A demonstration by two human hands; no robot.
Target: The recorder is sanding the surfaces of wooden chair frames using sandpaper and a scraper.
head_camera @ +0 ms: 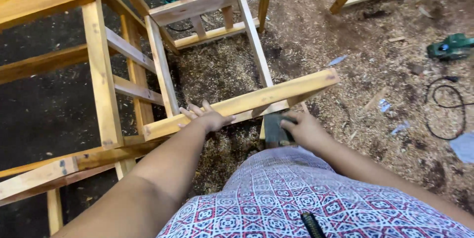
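A wooden frame (163, 70) is lying tipped on the sawdust floor (316, 45), its near rail (242, 104) running long from lower left up to the right end. The left hand (210, 118) is resting on that rail, fingers spread flat over its top, arm reaching straight forward. Just right, below the rail, the right hand (303, 129) is gripping a dark sanding block (276, 128), wrist bent inward. The hands are apart. Far right, a green power tool (452, 46) is lying above a looped black cable (444, 107).
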